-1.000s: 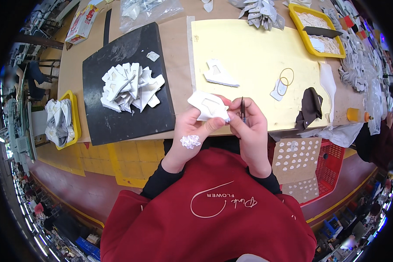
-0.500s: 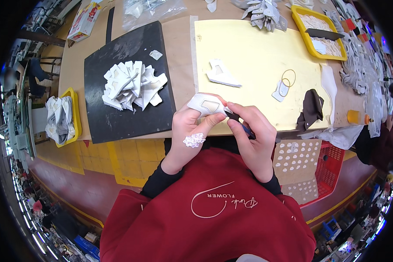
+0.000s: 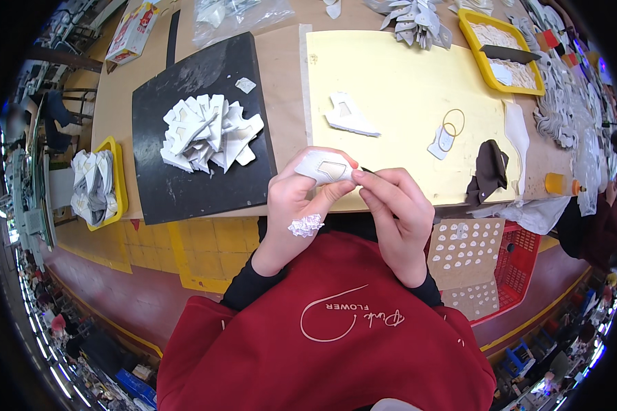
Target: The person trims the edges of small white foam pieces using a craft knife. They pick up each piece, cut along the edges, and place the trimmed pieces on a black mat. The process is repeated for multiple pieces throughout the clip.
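Close to the table's front edge, my left hand (image 3: 296, 195) is closed on a white shoe-upper piece (image 3: 313, 164) with an angular cut-out in it. My right hand (image 3: 399, 216) has its thumb and forefinger pinched at the piece's right-hand corner. It also holds a small dark-bladed tool (image 3: 368, 170); only a thin dark part shows above the fingers, and the rest is hidden. A patch of small white scraps (image 3: 306, 225) clings to the back of my left hand near the wrist.
To the left, similar white pieces (image 3: 206, 133) lie heaped on a black board (image 3: 154, 185). One white piece (image 3: 349, 115) rests on the yellow sheet (image 3: 404, 82), near rings (image 3: 452, 129) and a dark cloth (image 3: 488, 171). Yellow trays (image 3: 467, 41) stand at far right and left.
The dark tool has turned in my right hand, so its blade and blue handle are mostly hidden now. My right fingertips have closed onto the piece's corner.
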A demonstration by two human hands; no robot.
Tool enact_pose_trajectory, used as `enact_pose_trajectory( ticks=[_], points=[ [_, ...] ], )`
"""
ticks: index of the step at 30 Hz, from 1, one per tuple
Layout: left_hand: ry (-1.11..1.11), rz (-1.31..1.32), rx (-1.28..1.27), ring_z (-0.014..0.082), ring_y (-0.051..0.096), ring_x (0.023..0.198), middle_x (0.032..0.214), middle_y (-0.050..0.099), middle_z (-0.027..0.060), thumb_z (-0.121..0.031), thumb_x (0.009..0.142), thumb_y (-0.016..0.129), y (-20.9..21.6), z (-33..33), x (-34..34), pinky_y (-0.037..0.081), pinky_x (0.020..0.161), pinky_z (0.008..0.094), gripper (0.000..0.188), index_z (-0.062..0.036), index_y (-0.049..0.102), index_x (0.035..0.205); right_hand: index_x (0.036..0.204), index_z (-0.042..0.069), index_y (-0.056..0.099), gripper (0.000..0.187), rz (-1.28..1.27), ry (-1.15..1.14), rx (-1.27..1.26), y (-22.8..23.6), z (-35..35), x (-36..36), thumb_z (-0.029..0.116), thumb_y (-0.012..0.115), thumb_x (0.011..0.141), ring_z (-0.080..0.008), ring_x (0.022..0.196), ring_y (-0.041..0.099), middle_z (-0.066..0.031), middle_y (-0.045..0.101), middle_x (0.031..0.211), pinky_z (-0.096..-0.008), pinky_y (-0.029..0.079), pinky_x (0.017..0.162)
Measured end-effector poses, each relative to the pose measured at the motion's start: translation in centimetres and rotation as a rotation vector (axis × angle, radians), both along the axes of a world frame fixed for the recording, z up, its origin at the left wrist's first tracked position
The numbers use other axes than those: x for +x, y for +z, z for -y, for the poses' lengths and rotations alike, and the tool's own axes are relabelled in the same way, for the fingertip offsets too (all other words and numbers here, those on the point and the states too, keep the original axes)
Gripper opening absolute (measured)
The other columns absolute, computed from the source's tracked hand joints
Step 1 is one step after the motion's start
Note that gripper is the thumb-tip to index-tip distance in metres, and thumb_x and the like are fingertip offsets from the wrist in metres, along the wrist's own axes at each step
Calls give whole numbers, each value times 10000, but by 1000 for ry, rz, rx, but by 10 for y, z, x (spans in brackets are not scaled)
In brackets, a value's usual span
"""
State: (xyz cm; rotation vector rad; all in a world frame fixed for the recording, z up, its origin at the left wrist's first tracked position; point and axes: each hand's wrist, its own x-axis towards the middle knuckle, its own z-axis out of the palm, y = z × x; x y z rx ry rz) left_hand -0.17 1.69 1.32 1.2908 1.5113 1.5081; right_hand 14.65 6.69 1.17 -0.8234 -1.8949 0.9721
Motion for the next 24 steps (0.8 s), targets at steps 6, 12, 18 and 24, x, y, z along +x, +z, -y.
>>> enact_pose_trajectory(
  ticks=[6,12,18,24],
  points=[
    [-23,-9,-18,187,652,884,982,658,102,-35,833,701,-1,1,-1,529,767,288,111,27,693,925,1084,32,703,282,-91,63,-238,2,-2,4,-53,663,818,-129,697,598,-72,637,834,-229,465,605],
    [-16,-23,-27,190,652,886,983,660,101,-37,834,700,-3,0,-2,527,764,288,114,25,694,929,1091,37,706,294,-46,65,-240,6,-2,5,-58,661,817,-121,714,611,-75,651,836,-223,471,612],
    [-19,-76,-24,199,649,895,979,662,105,-34,824,705,-3,-1,-3,526,765,290,121,23,697,931,1085,36,708,289,-54,71,-202,2,-3,6,-57,664,815,-120,708,611,-75,651,835,-227,474,606],
    [-27,-87,-19,203,643,878,964,664,98,-39,810,720,0,0,-1,521,750,298,117,21,696,908,1076,28,704,276,-45,31,-142,3,-2,4,-60,658,818,-128,710,614,-80,650,843,-231,475,603]
  ],
)
